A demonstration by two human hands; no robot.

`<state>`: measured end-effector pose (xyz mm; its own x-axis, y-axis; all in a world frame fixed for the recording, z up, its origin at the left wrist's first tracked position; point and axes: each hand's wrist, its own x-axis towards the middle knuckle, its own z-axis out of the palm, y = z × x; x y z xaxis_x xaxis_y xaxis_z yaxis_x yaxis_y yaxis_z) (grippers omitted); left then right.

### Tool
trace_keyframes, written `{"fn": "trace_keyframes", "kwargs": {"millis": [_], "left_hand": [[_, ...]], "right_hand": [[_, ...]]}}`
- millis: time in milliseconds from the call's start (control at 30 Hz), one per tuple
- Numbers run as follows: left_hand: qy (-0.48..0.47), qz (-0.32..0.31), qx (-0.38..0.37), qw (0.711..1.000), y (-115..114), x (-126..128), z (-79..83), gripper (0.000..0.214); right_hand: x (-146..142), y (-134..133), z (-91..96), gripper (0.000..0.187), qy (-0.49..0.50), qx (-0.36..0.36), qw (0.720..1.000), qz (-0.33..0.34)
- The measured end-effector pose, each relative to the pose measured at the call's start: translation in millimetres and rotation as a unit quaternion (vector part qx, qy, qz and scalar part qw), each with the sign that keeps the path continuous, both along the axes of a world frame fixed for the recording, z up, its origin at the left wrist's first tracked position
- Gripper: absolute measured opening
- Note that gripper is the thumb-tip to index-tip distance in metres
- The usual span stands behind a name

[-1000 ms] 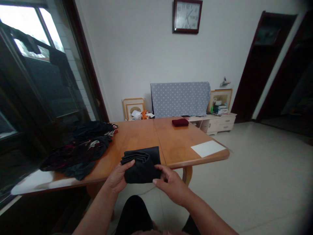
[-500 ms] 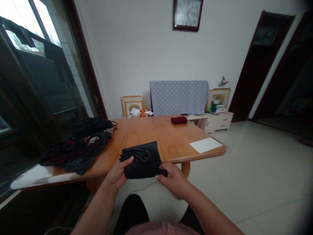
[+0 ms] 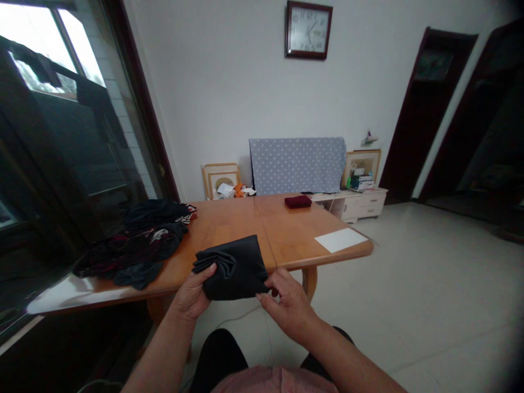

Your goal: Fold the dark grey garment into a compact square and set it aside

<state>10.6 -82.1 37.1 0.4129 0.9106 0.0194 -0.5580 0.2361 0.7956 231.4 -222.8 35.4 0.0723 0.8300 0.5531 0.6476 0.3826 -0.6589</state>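
Observation:
A folded black cloth (image 3: pixel 235 266) is held over the near edge of the wooden table (image 3: pixel 286 234). My left hand (image 3: pixel 191 293) grips its left side, thumb on top by the stacked folds. My right hand (image 3: pixel 286 303) pinches its lower right corner. A pile of dark clothes (image 3: pixel 139 243) lies on the table's left side. A folded dark red cloth (image 3: pixel 298 201) rests at the far edge.
A white sheet of paper (image 3: pixel 341 239) lies near the table's right end. A large window (image 3: pixel 49 136) runs along the left. Behind the table stand a dotted blue covered object (image 3: pixel 298 165), picture frames (image 3: pixel 221 179) and a low white cabinet (image 3: pixel 360 202).
The cloth and both hands have shifted slightly left and up over the table edge. My right fingers moved to the cloth's lower right corner.

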Motion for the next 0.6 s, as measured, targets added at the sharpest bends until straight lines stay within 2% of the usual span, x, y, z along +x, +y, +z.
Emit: {"fn": "trace_keyframes", "kwargs": {"millis": [167, 300, 367, 500, 600], "left_hand": [[-0.006, 0.006, 0.014, 1.0, -6.7, -1.8, 5.1, 0.032], [-0.005, 0.028, 0.038, 0.999, -8.8, -4.3, 9.9, 0.037], [0.0, 0.03, 0.047, 0.998, -9.6, -3.1, 12.3, 0.038], [-0.002, 0.04, 0.064, 0.997, -12.7, 2.6, 15.8, 0.04], [0.0, 0.038, 0.069, 0.997, -15.6, 6.3, 16.9, 0.042]], "right_hand": [[-5.0, -3.2, -0.7, 0.02, 0.021, 0.025, 0.998, -0.052], [-6.5, -9.3, 2.4, 0.04, 0.018, 0.046, 0.996, -0.077], [-8.0, -10.9, 5.3, 0.044, 0.0, 0.065, 0.995, -0.076], [-10.9, -7.5, 7.0, 0.028, -0.011, 0.082, 0.995, -0.062], [-12.5, -1.3, 2.4, 0.012, 0.028, 0.098, 0.994, -0.044]]}}
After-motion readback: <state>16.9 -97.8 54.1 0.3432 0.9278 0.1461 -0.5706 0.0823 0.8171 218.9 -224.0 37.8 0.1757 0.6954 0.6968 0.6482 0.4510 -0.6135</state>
